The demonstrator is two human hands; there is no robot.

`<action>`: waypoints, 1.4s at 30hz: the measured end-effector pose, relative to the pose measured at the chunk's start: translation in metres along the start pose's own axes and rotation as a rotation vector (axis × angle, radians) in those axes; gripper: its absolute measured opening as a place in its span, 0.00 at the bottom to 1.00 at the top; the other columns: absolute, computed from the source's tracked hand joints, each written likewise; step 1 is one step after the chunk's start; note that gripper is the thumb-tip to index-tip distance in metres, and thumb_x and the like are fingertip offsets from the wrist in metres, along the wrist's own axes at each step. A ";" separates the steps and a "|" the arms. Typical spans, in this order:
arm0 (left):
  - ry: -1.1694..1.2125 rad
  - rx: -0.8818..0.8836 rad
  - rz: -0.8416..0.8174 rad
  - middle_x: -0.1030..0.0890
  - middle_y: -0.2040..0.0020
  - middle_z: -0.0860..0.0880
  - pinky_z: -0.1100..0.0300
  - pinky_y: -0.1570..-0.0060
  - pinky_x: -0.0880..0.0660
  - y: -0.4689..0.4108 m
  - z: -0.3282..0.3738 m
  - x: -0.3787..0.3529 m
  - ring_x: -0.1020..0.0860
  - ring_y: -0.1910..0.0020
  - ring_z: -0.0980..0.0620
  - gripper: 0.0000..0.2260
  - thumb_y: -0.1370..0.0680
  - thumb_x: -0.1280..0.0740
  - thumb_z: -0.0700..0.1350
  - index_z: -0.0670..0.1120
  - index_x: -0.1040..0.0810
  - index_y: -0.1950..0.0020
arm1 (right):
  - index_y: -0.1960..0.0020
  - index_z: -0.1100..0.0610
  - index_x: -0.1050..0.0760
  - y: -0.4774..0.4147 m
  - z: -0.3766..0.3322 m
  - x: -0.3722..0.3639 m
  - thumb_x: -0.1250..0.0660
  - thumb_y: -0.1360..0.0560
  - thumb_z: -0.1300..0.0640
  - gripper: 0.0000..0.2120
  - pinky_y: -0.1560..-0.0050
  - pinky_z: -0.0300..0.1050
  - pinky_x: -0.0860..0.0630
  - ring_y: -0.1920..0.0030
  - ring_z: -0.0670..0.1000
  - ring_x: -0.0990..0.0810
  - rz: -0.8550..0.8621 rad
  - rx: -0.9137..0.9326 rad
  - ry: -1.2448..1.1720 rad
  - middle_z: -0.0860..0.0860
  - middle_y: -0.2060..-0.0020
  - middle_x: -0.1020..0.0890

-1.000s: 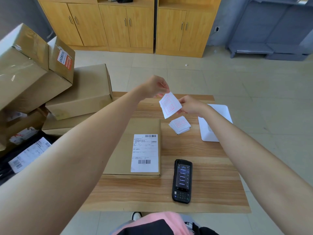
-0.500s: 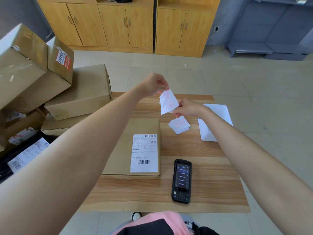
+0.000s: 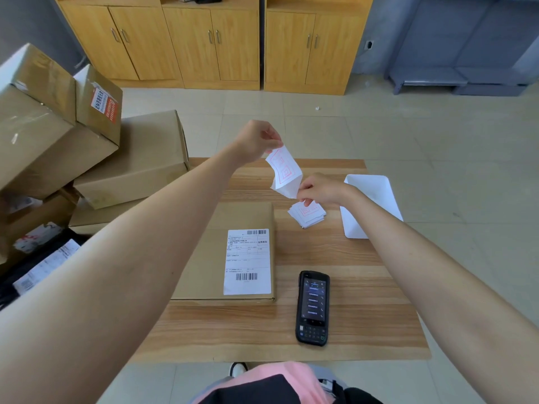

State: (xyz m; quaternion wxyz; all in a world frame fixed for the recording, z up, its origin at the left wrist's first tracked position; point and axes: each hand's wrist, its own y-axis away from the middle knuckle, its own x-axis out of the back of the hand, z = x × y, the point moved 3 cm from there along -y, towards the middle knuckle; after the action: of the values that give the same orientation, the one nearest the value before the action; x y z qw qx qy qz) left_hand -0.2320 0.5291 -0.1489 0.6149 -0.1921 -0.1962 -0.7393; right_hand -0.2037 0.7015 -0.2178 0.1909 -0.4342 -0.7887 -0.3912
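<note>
Head: left hand [image 3: 256, 141], right hand [image 3: 319, 189] pinch label [image 3: 284, 172] aloft.

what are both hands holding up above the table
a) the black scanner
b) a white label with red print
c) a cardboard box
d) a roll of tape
b: the left hand pinches the top of the white label and the right hand pinches its lower end, above the table.

White sticker [image 3: 284, 170] – red-printed, curled, above table; backing peeling at lower end
</note>
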 end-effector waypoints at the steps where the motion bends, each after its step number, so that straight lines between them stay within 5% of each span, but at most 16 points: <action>1: -0.003 0.001 0.010 0.24 0.63 0.51 0.75 0.74 0.34 -0.001 -0.001 0.000 0.26 0.66 0.57 0.10 0.23 0.33 0.37 0.47 0.27 0.62 | 0.63 0.55 0.25 0.000 0.001 0.000 0.37 0.24 0.59 0.09 0.56 0.38 0.31 0.58 0.45 0.21 0.001 -0.003 0.001 0.52 0.55 0.19; 5: 0.028 0.007 0.074 0.24 0.63 0.51 0.74 0.72 0.33 -0.006 -0.006 -0.001 0.27 0.65 0.57 0.10 0.24 0.32 0.37 0.48 0.27 0.63 | 0.63 0.55 0.25 0.002 0.008 -0.001 0.37 0.24 0.58 0.09 0.53 0.42 0.31 0.54 0.49 0.21 0.001 -0.030 0.013 0.55 0.52 0.18; 10: 0.089 0.053 0.221 0.24 0.60 0.49 0.62 0.62 0.29 -0.016 -0.012 -0.002 0.26 0.60 0.51 0.10 0.24 0.32 0.38 0.50 0.27 0.63 | 0.62 0.55 0.26 0.007 0.018 0.002 0.38 0.22 0.59 0.10 0.61 0.38 0.33 0.55 0.49 0.21 0.012 -0.038 -0.027 0.50 0.56 0.22; 13: 0.119 0.067 0.274 0.22 0.56 0.46 0.53 0.54 0.25 -0.021 -0.012 -0.005 0.23 0.55 0.47 0.11 0.24 0.33 0.39 0.50 0.27 0.63 | 0.62 0.56 0.25 0.010 0.031 0.006 0.39 0.22 0.59 0.10 0.56 0.39 0.31 0.57 0.47 0.21 0.022 -0.060 -0.040 0.51 0.53 0.22; 19: 0.158 0.109 0.279 0.22 0.59 0.48 0.56 0.59 0.27 -0.032 -0.011 -0.021 0.24 0.60 0.48 0.10 0.24 0.34 0.39 0.50 0.28 0.63 | 0.46 0.70 0.23 0.022 0.064 0.019 0.38 0.22 0.59 0.14 0.54 0.39 0.31 0.56 0.49 0.22 0.111 -0.136 -0.102 0.53 0.54 0.21; 25: 0.248 0.161 0.242 0.24 0.61 0.50 0.59 0.65 0.27 -0.046 -0.006 -0.054 0.25 0.67 0.53 0.09 0.23 0.34 0.39 0.49 0.29 0.61 | 0.59 0.59 0.26 0.048 0.112 0.034 0.39 0.22 0.59 0.08 0.57 0.40 0.31 0.58 0.49 0.21 0.195 -0.255 -0.158 0.52 0.55 0.22; 28: 0.269 0.177 0.188 0.23 0.61 0.48 0.59 0.69 0.28 -0.051 -0.001 -0.077 0.24 0.67 0.51 0.09 0.23 0.35 0.38 0.48 0.29 0.62 | 0.57 0.59 0.26 0.061 0.139 0.043 0.39 0.24 0.60 0.06 0.59 0.41 0.32 0.63 0.45 0.21 0.286 -0.289 -0.222 0.51 0.58 0.23; 37: 0.255 0.228 0.096 0.21 0.55 0.43 0.47 0.52 0.22 -0.060 -0.012 -0.135 0.21 0.58 0.43 0.08 0.24 0.34 0.37 0.48 0.27 0.61 | 0.58 0.61 0.26 0.068 0.195 0.067 0.38 0.24 0.61 0.06 0.67 0.41 0.37 0.78 0.36 0.25 0.574 -0.358 -0.343 0.55 0.61 0.30; 42: 0.236 0.274 0.092 0.22 0.58 0.45 0.48 0.53 0.22 -0.064 -0.029 -0.152 0.21 0.58 0.43 0.08 0.24 0.33 0.37 0.48 0.27 0.61 | 0.59 0.58 0.30 0.046 0.205 0.070 0.40 0.23 0.61 0.07 0.71 0.40 0.39 0.72 0.41 0.23 0.612 -0.357 -0.367 0.56 0.62 0.31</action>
State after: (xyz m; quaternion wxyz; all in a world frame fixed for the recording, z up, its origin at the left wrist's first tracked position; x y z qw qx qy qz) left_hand -0.2699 0.6514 -0.2565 0.6873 -0.0272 -0.2128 -0.6940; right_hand -0.1961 0.9141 -0.2793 0.0760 -0.7382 -0.5635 -0.3629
